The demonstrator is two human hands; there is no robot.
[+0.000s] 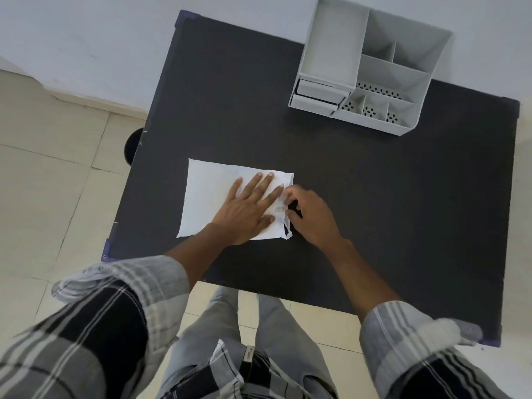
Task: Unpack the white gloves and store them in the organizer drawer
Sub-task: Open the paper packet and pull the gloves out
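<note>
A flat white packet of gloves (pixel 211 194) lies on the black table (pixel 374 197), near its left side. My left hand (pixel 247 208) rests flat on the packet's right half, fingers spread, pressing it down. My right hand (pixel 311 217) pinches the packet's right edge between thumb and fingers, where the wrapping looks loose. The grey organizer (pixel 371 64) stands at the table's far right, with its small drawer (pixel 315 96) at the front left, pulled out slightly.
The organizer has several open compartments with perforated floors. A dark round object (pixel 133 145) shows on the tiled floor beyond the table's left edge. A pale wall runs behind the table. My legs stand against the near edge.
</note>
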